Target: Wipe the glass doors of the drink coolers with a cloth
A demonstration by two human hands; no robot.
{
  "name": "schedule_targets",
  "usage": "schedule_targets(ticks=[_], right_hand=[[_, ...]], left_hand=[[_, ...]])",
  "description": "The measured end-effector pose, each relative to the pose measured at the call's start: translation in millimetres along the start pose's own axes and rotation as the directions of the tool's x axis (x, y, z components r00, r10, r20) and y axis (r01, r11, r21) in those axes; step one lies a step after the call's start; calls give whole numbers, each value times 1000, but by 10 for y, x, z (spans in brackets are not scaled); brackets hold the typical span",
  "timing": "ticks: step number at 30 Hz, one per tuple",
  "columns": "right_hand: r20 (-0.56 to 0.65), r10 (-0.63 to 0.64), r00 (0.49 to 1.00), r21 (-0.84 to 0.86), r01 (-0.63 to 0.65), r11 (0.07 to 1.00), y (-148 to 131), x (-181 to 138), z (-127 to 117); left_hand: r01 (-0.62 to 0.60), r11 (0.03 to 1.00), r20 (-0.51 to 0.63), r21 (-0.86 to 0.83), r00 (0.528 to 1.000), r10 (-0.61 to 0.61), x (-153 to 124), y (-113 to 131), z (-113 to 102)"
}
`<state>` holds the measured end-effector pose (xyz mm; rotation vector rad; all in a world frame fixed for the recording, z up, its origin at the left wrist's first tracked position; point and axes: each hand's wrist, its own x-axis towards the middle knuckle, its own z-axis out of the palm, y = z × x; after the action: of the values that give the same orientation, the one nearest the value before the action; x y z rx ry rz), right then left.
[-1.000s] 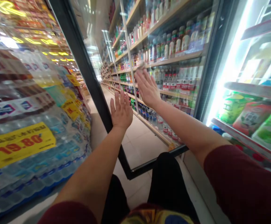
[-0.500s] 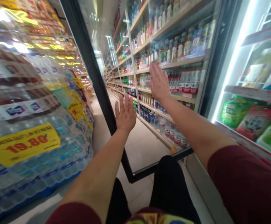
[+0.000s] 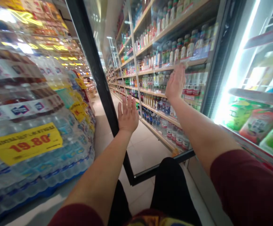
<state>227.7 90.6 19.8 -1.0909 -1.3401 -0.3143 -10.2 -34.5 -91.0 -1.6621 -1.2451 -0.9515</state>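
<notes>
A glass cooler door [image 3: 148,131] with a black frame [image 3: 96,81] stands swung out into the aisle in front of me. My left hand [image 3: 127,114] is flat and open against the glass, close to the frame's edge. My right hand [image 3: 175,82] is higher and further right, palm also pressed on the glass, fingers spread. Neither hand holds anything. Through the glass show shelves of bottled drinks [image 3: 174,50]. The lit cooler interior [image 3: 256,119] at right holds green and red pouches [image 3: 259,121].
Stacked shrink-wrapped water bottle packs [image 3: 33,131] with a yellow 19.80 price sign [image 3: 24,142] fill the left side. A tiled aisle floor [image 3: 141,147] runs ahead between them and the shelves. My dark trouser knee [image 3: 171,182] is under the door.
My right hand has slid rightward along the glass, from near the door's middle toward the hinge side. My left hand has stayed nearly in place. The view shifted slightly.
</notes>
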Motion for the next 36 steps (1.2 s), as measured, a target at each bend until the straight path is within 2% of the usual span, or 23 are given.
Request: schedule_targets(ticks=[1,2,3,5,6,8,10,11,12,13,15,16,17,19,21,23,25,27,29,31,34,36], right_hand=[[-57,156,986,4,-156,988,144,-21,24],[-91,243,966,9,-243,970,269,-56,46],[-114,286,951,14,-286,958,363,-108,65],[-131,251,959,19,-251,968,439,-259,90],[-113,177,978,20,-176,984,427,-354,96],[-1,-87,996,32,87,996,350,-559,92],[151,-385,911,89,375,923,291,-743,77],[190,-462,867,113,448,887,288,-816,71],[189,-464,865,116,450,885,305,-875,71],[141,-383,913,102,372,923,333,-923,78],[5,-124,992,88,123,989,381,-1009,112],[-50,-9,999,96,14,995,377,-1058,136],[-65,48,997,107,-41,993,344,-1116,158],[12,0,1000,122,-2,993,184,-1255,188],[170,-103,980,168,74,983,-63,-1397,183],[300,-144,943,296,51,954,-317,-1496,143],[366,-195,910,442,14,897,-498,-1527,81],[378,-263,888,538,20,843,-568,-1483,9],[362,-313,878,580,51,813,-520,-1372,-59],[312,-298,902,581,67,811,-378,-1216,-114],[186,-119,975,383,39,923,-93,-990,-144],[147,-5,989,167,-20,986,58,-910,-120]], left_hand=[[5,1000,10,-7,1000,-5,2,5,-8],[10,1000,19,-15,1000,-10,4,9,-16],[17,1000,29,-23,999,-16,6,11,-22],[26,999,40,-32,999,-25,8,11,-30],[28,999,42,-31,999,-27,8,9,-31],[28,999,37,-20,999,-27,6,5,-26],[20,1000,27,-6,999,-20,4,5,-20],[18,1000,23,-1,1000,-18,4,7,-17],[19,1000,22,3,1000,-19,5,9,-16],[22,1000,22,8,1000,-22,7,11,-17],[34,999,34,13,999,-35,13,12,-22],[41,999,43,12,998,-42,15,10,-27],[46,999,52,10,998,-46,16,7,-34],[45,999,60,1,997,-45,12,4,-51],[41,999,38,-13,998,-40,7,18,-74],[20,999,-19,-38,1000,-21,15,64,-100],[-56,996,-63,-76,997,51,51,138,-122],[-169,979,-35,-111,985,166,115,223,-132],[-237,965,36,-111,970,242,186,294,-133],[-259,963,96,-78,959,266,238,334,-140],[-323,945,147,-54,933,328,289,310,-210],[-350,936,151,-48,923,353,347,241,-308]])
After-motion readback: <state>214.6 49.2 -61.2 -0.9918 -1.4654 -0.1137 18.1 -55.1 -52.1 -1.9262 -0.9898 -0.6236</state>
